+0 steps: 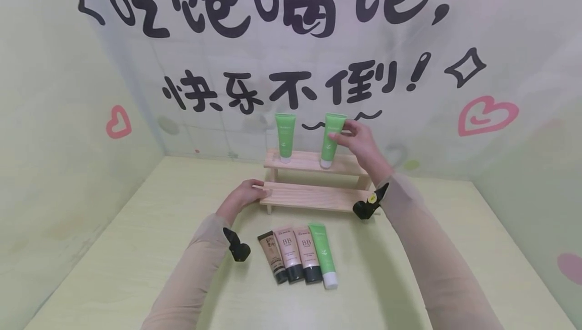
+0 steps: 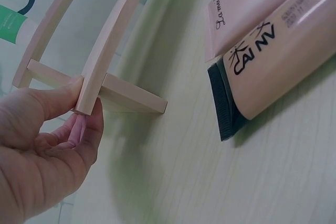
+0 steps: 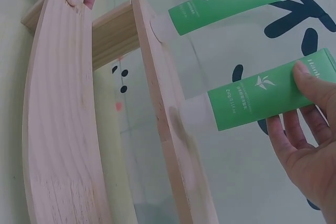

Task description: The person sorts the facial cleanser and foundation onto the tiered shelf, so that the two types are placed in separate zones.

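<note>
A two-step wooden stand [image 1: 313,196] is at the back of the table. My left hand [image 1: 247,192] pinches the left end of its lower step, thumb on top and fingers beneath, as the left wrist view shows. On the upper step a green tube [image 1: 285,138] stands upright on its white cap. Further right, my right hand [image 1: 359,143] grips a second green tube [image 3: 262,90] by its upper part, thumb on the front and fingers behind. That tube's white cap [image 3: 198,115] is right at the upper step, the tube slightly tilted in the head view.
In front of the stand lie a brown tube [image 1: 272,255], two pink BB cream tubes [image 1: 288,249] and another green tube [image 1: 323,254], side by side. Behind the stand rises a wall [image 1: 218,138] with black lettering; side walls flank the pale table [image 1: 136,249].
</note>
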The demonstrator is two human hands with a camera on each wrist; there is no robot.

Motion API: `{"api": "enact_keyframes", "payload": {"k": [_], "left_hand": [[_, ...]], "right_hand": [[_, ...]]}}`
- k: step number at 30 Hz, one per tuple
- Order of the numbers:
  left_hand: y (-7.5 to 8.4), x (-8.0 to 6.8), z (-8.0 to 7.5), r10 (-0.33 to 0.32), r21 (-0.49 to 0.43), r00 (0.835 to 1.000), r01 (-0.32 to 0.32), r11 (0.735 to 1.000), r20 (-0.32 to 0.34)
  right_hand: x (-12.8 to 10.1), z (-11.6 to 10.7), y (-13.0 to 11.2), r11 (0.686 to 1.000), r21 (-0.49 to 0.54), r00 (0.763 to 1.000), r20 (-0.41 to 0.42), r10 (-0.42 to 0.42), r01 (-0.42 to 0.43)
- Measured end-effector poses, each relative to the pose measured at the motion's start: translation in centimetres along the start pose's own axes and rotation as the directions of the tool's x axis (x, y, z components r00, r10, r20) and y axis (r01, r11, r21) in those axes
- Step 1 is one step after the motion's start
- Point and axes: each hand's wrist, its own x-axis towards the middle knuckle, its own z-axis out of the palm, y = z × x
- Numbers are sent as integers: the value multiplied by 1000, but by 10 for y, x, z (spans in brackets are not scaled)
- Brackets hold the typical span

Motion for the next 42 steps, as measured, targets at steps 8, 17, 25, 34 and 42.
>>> {"api": "enact_keyframes", "payload": {"k": [8,17,25,34,42], "left_hand": [[-1,-1,2,3,15,1000,-3,1000,-4],[0,0,0,5,-35,1000,-5,999,-1],[1,1,-1,6,-21,1000,-6,1000,1],[1,1,-1,-5,-14,1000,5,1000,4],[0,4,1,-7,-55,1000,8,998,20]], "right_hand": [[3,5,3,999,-42,1000,-16,-13,12],[5,7,2,994,-108,1000,-8,-9,8],[3,6,2,992,-125,1000,1,-7,7],[1,6,4,990,-140,1000,7,-19,20],[-3,5,6,992,-126,1000,25,3,0]]}}
